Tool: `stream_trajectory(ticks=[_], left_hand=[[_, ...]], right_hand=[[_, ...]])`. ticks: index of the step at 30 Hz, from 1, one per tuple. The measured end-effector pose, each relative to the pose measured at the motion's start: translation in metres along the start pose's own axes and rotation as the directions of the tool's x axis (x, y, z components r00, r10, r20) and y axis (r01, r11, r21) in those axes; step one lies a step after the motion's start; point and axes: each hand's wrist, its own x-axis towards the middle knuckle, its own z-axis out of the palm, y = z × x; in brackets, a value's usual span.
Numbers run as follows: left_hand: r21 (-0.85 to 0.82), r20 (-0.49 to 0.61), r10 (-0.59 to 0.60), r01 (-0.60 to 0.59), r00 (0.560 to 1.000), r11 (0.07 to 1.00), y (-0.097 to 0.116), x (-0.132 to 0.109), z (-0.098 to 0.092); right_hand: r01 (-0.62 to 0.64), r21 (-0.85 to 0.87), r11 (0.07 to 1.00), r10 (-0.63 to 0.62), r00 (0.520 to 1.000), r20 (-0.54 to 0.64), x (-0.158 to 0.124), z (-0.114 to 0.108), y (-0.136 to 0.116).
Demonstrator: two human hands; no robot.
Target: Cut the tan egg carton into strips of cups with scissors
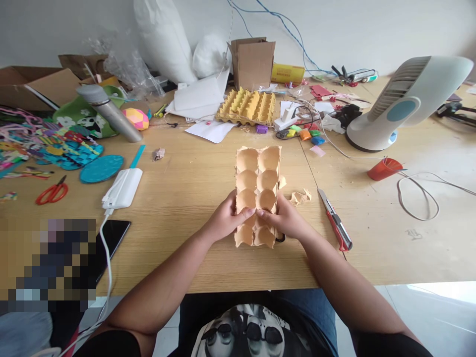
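A tan cardboard egg-tray strip (258,178), two cups wide, lies lengthwise on the wooden table (193,198) in front of me. My left hand (225,218) grips its left side near the lower end, thumb pressed into the middle. My right hand (283,218) grips the right side at the same height, fingers closed on the tray. Small torn cardboard scraps (300,197) lie just right of the tray. A red utility knife (334,220) rests on the table beside my right wrist.
A full yellow egg tray (247,106) and a cardboard box (253,62) stand farther back. A white fan (405,101) and an orange cup (385,168) sit at right. At left are a power bank (122,188), phone (111,238), red scissors (52,192) and colourful craft pieces (67,148).
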Motion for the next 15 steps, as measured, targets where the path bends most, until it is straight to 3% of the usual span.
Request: stream_trajectory(ticks=[4, 9, 12, 15], left_hand=[[-0.086, 0.082, -0.033, 0.040, 0.996, 0.995, 0.0016, -0.0010, -0.0011], [-0.151, 0.186, -0.063, 0.092, 0.981, 0.984, 0.0037, -0.0005, -0.0047], [-0.225, 0.278, -0.022, 0.087, 0.960, 0.970, 0.0034, 0.0010, -0.0064], [-0.315, 0.221, -0.017, 0.087, 0.975, 0.945, 0.0026, 0.0012, -0.0046]], right_hand=[[-0.069, 0.208, 0.976, 0.039, 0.988, 0.148, -0.0017, -0.0054, 0.0002], [-0.123, 0.389, 0.913, 0.085, 0.990, 0.115, -0.0020, -0.0026, -0.0005], [-0.161, 0.389, 0.907, 0.116, 0.984, 0.138, -0.0026, 0.0000, -0.0014], [-0.181, 0.338, 0.924, 0.130, 0.977, 0.167, -0.0039, 0.0018, -0.0036]])
